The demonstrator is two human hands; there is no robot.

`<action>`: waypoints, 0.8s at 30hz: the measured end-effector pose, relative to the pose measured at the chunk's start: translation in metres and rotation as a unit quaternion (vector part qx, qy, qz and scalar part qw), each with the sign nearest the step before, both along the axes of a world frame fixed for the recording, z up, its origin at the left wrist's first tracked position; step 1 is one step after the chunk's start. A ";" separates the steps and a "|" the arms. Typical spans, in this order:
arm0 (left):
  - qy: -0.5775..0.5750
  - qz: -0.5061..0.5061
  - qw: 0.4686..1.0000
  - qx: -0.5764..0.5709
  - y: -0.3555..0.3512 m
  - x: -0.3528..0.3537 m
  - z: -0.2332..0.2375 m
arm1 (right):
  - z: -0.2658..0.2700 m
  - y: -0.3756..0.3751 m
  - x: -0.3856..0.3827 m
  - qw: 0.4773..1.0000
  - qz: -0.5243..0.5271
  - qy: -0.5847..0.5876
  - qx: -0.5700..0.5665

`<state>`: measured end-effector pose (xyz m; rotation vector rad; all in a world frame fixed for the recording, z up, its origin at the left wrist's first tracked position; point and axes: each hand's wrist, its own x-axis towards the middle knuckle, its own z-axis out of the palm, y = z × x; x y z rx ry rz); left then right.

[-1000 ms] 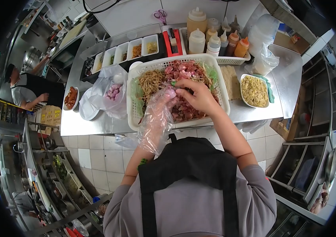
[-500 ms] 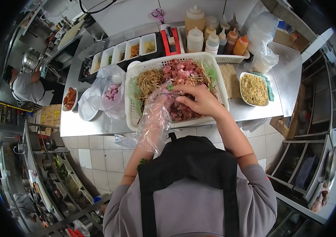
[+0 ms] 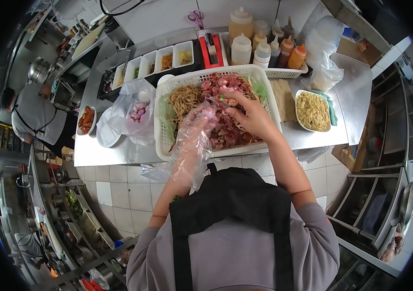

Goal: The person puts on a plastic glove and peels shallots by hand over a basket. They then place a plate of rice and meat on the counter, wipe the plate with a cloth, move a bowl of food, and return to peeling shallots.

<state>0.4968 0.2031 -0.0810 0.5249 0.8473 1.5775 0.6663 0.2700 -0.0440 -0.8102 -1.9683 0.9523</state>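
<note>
A white perforated basket (image 3: 162, 145) stands before me, with thin brown root-like strands (image 3: 184, 103) at its left and a heap of pinkish-red shallots (image 3: 231, 130) at its middle and right. My left hand (image 3: 201, 118), in a loose clear plastic glove, is curled over the basket between strands and heap; the glove and fingers hide what it grips. Bare, my right hand (image 3: 247, 115) is beside it above the heap, thumb and fingers closed on a slim thing with a green tip (image 3: 222, 97), too small to name. Pale green plastic (image 3: 261, 90) lines the basket's side.
Left are a bag of shallots (image 3: 139, 112), a white lid (image 3: 109, 135) and a dish of reddish-brown food (image 3: 86, 121). Topping trays (image 3: 166, 59) and squeeze bottles (image 3: 241, 50) stand behind. Right sits a tub of yellowish mash (image 3: 313, 111). A co-worker (image 3: 39, 111) is far left.
My right hand has shifted slightly up and away from my left, carrying the green-tipped thing. My left hand stays nearly in place. The co-worker at far left has shifted position.
</note>
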 end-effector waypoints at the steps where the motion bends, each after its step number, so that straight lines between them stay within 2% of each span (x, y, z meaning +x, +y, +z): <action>1: 0.000 0.001 1.000 0.000 0.000 -0.001 -0.001 | -0.002 0.001 0.001 1.000 0.008 -0.002 0.017; 3: -0.064 -0.003 0.998 0.003 0.001 -0.002 -0.002 | -0.008 0.005 0.004 1.000 0.012 -0.019 0.021; 11: -0.033 0.016 0.999 -0.029 -0.002 0.003 0.014 | 0.005 -0.002 0.005 0.997 -0.041 -0.065 -0.015; 13: -0.020 0.029 0.999 -0.036 -0.001 0.006 0.013 | 0.002 -0.005 0.001 0.999 0.029 0.003 0.023; 14: -0.039 0.037 0.998 -0.015 0.000 0.007 0.011 | 0.004 -0.005 0.001 0.999 0.029 0.003 0.023; 16: -0.058 0.045 0.997 0.007 0.000 0.006 0.006 | 0.007 -0.008 -0.001 0.992 0.111 -0.019 -0.056; 18: -0.096 0.012 0.994 0.051 0.000 0.005 0.003 | 0.005 -0.009 -0.006 0.994 0.104 -0.023 -0.029; 24: -0.094 0.018 0.995 0.034 0.001 0.003 0.001 | -0.005 -0.008 -0.018 0.996 0.090 0.024 0.004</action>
